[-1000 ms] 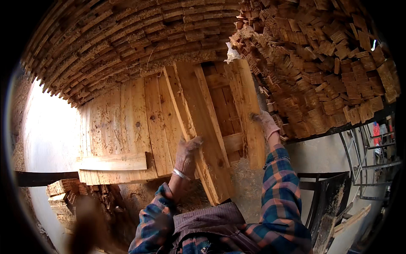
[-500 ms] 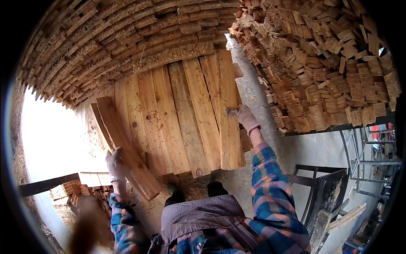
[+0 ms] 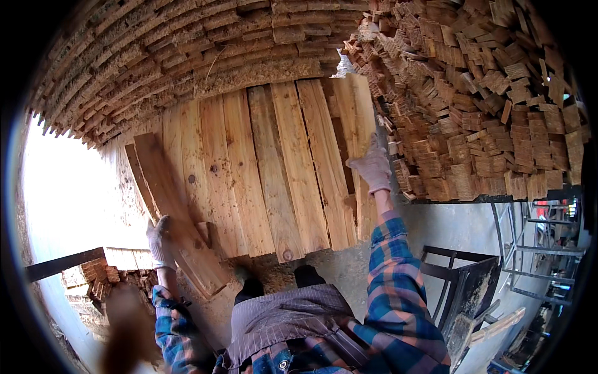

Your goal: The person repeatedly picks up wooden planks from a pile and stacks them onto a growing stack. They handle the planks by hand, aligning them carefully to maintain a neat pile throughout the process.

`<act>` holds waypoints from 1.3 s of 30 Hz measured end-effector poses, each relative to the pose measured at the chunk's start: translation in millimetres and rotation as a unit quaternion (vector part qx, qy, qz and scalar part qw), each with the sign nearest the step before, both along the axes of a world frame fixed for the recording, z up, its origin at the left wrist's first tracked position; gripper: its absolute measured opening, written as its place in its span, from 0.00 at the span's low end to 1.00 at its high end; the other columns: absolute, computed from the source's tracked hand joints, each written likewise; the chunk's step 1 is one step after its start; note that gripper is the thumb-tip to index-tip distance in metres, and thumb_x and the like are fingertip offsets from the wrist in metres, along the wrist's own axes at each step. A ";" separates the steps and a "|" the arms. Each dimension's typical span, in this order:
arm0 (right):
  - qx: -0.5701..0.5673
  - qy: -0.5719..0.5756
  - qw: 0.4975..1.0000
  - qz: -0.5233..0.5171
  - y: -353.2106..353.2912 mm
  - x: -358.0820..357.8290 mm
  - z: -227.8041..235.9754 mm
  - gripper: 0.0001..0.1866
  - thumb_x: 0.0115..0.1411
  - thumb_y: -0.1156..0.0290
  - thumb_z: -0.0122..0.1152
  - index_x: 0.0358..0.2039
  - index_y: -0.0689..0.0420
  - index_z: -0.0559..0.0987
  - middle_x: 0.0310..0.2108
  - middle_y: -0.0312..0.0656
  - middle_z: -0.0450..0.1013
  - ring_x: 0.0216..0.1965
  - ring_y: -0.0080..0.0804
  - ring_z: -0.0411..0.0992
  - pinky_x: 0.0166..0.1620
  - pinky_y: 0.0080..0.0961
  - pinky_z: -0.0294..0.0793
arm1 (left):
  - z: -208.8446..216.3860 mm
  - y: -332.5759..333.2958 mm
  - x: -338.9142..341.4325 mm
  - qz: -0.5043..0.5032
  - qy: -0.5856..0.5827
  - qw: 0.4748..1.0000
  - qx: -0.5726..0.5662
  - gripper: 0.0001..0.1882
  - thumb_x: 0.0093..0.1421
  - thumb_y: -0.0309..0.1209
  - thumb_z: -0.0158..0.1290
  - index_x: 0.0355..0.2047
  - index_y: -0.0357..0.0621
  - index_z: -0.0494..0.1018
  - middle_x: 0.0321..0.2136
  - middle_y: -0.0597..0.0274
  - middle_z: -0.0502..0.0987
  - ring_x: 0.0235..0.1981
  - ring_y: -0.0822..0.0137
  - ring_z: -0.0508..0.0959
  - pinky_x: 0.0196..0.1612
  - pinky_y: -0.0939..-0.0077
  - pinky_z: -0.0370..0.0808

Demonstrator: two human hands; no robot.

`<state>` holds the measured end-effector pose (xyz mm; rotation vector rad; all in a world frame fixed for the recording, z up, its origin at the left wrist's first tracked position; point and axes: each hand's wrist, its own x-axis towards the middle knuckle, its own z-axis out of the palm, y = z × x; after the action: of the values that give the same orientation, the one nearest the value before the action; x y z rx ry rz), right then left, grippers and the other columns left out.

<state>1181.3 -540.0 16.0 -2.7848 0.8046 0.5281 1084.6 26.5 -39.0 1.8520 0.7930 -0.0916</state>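
A layer of long, pale wooden planks (image 3: 233, 168) lies side by side in front of me. My gloved right hand (image 3: 374, 169) grips the outer edge of the rightmost plank (image 3: 356, 109), which stands slightly apart from its neighbour. At the left, my gloved left hand (image 3: 161, 244) is closed on the outer edge of a loose plank (image 3: 180, 230) lying aslant on top of the layer. A second board (image 3: 141, 177) shows along that plank's far left side. My left fingertips curl over the edge, and its underside is hidden.
Tall stacked boards (image 3: 255, 53) rise behind the planks. A high pile of wood blocks (image 3: 492, 124) stands at the right. A black metal frame (image 3: 458, 274) and metal racks (image 3: 542, 249) are at the lower right. More wood pieces (image 3: 93, 277) lie at the lower left.
My right hand has shifted right with the rightmost plank, widening a dark gap beside it. My left hand stays on the loose plank.
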 end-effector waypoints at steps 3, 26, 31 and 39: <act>0.029 -0.046 0.998 0.042 -7.1 1.9 -27.7 0.57 0.42 0.49 0.68 0.67 0.52 0.46 0.51 0.62 0.65 0.48 0.55 0.71 0.49 0.41 0.74 | -13.4 10.4 -19.6 -0.107 -0.092 0.986 0.093 0.16 0.59 0.26 0.42 0.44 0.40 0.75 0.38 0.51 0.75 0.39 0.58 0.75 0.42 0.70 0.73; 0.591 -0.351 0.586 -0.429 110.7 -316.5 -81.9 0.14 0.53 0.68 0.64 0.38 0.59 0.74 0.33 0.37 0.71 0.36 0.30 0.69 0.45 0.32 0.71 | -93.0 66.5 -44.5 0.014 -0.216 0.919 -0.329 0.20 0.66 0.34 0.41 0.55 0.37 0.65 0.51 0.56 0.72 0.52 0.66 0.70 0.60 0.71 0.64; 0.563 -0.340 0.573 -0.490 152.4 -244.6 -85.3 0.23 0.52 0.68 0.64 0.48 0.60 0.71 0.40 0.40 0.70 0.41 0.37 0.69 0.46 0.36 0.71 | -68.9 46.1 -35.6 0.101 -0.205 0.909 -0.348 0.19 0.67 0.34 0.40 0.55 0.39 0.67 0.50 0.58 0.73 0.51 0.66 0.71 0.59 0.71 0.65; 0.509 -0.260 0.762 -0.305 103.2 -286.0 -14.5 0.30 0.47 0.70 0.68 0.50 0.60 0.67 0.40 0.39 0.69 0.36 0.32 0.73 0.43 0.26 0.75 | -38.7 38.2 -48.4 0.127 -0.222 0.886 -0.386 0.17 0.64 0.34 0.44 0.50 0.40 0.70 0.45 0.61 0.74 0.49 0.67 0.71 0.59 0.70 0.65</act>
<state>895.3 -436.8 1.5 -1.4160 0.8485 -0.0009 1036.2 64.6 -77.6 0.9459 0.5468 0.1641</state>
